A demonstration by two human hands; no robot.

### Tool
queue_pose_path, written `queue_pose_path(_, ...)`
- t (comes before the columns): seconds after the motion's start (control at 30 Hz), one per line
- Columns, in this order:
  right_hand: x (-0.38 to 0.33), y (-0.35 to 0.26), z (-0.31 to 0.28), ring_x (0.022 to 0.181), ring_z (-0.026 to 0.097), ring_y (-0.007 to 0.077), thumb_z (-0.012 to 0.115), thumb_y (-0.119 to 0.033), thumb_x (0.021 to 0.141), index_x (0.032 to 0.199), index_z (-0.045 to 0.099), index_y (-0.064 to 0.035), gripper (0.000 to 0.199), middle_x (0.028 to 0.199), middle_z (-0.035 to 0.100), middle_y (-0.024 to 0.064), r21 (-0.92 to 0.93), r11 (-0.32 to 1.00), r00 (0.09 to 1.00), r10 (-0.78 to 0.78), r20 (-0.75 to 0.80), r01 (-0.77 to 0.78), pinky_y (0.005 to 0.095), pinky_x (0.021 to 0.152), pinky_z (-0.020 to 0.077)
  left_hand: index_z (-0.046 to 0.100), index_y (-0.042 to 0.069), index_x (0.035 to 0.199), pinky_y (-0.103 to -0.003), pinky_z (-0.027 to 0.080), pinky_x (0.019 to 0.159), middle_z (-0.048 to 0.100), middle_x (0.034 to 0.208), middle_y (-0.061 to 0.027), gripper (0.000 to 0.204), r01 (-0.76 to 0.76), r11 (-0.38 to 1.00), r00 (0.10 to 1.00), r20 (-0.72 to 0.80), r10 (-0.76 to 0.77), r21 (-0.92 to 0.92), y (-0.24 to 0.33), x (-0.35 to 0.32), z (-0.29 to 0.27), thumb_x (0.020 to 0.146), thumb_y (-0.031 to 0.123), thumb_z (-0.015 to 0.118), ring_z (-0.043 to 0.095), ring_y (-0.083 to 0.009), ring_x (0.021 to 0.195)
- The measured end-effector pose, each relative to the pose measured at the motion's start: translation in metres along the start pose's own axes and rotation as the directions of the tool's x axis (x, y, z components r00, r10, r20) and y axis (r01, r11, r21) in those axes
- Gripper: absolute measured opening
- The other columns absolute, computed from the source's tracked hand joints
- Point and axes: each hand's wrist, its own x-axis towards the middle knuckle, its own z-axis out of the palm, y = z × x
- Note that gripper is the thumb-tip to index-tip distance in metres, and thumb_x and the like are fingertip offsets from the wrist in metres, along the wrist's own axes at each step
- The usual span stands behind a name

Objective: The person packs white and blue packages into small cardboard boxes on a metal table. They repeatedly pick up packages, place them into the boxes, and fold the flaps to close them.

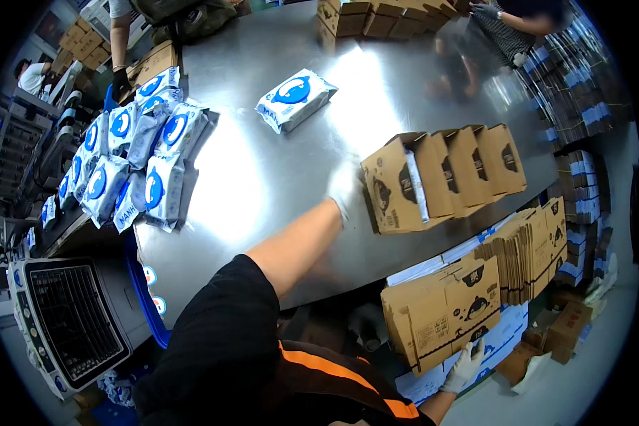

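My left hand (344, 188), in a white glove, is smeared by motion beside the left face of an upright brown carton (387, 192); whether it touches is unclear. That carton is the nearest of several open ones standing in a row, and a white flat edge (416, 186) shows inside its opening. Low on the right, my white-gloved right hand (465, 366) has its fingers stretched and apart at the lower edge of a stack of flattened cartons (440, 312). A white and blue soft pack (295, 98) lies alone on the metal table (263, 263).
Several similar packs (165, 188) are heaped at the table's left end. More cartons (344, 18) stand at the far edge. Another person's dark-gloved hand (121, 82) is by the heap; a second person's gloved hand (484, 11) is far right. A dark-grilled appliance (71, 319) stands lower left.
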Motion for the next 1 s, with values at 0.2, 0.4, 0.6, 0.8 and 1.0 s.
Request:
queue_pose_path(0.2,0.016,0.001,-0.014,0.127,0.055,0.0235,0.054,-0.004,0.105,0.150,0.045,0.0035,0.047,0.144,0.054,0.0161,0.235,0.964,0.988,0.143,-0.052,-0.127,0.0374,0.110,0.0438,0.049,-0.001,0.142,-0.041,0.058,0.068,0.066,0.121,-0.0178,0.059,-0.257,0.958,0.852,-0.497,0.162,-0.129,0.104,0.086,-0.130,0.105,0.045,0.054,0.072,-0.0280,0.101)
queue_pose_path(0.4,0.026,-0.028,0.016,0.128,0.055,0.0273,0.069,-0.019,0.099,0.148,0.045,0.0073,0.061,0.144,0.055,0.0187,0.106,0.990,0.988,0.084,0.129,-0.098,0.0389,0.111,0.0431,0.051,0.000,0.138,-0.043,0.057,0.086,0.064,0.125,-0.0135,0.043,-0.277,0.932,0.952,-0.200,0.232,-0.236,0.033,0.035,-0.174,0.107,0.029,0.051,0.068,-0.0296,0.110)
queue_pose_path(0.6,0.006,-0.047,0.046,0.133,0.054,0.0360,0.090,-0.039,0.080,0.149,0.039,0.0152,0.101,0.145,0.055,0.0290,-0.539,0.839,0.994,0.108,0.024,-0.078,0.0407,0.114,0.0409,0.052,0.006,0.136,-0.045,0.054,0.100,0.063,0.132,-0.0124,0.038,-0.091,0.872,0.989,-0.146,0.023,-0.481,-0.025,-0.160,-0.268,0.106,0.029,0.053,0.064,-0.0288,0.118)
queue_pose_path(0.8,0.044,-0.011,0.025,0.136,0.049,0.0335,0.079,-0.068,0.077,0.156,0.037,0.0022,0.113,0.156,0.045,0.0173,-0.480,0.767,0.816,0.555,0.163,-0.426,0.0512,0.109,0.0427,0.059,0.008,0.132,-0.041,0.055,0.098,0.070,0.119,-0.0093,0.042,-0.003,0.884,0.992,-0.116,-0.058,-0.467,-0.048,-0.251,-0.359,0.099,0.033,0.066,0.067,-0.0260,0.113)
queue_pose_path(1.0,0.048,-0.034,0.058,0.125,0.054,0.0400,0.076,-0.077,0.074,0.147,0.048,-0.0087,0.105,0.146,0.053,0.0154,-0.630,0.598,0.765,0.644,0.010,-0.495,0.0602,0.099,0.0449,0.060,0.008,0.132,-0.040,0.051,0.093,0.070,0.123,-0.0077,0.046,-0.077,0.906,0.977,-0.212,-0.014,-0.416,-0.071,-0.341,-0.462,0.096,0.036,0.068,0.067,-0.0237,0.108)
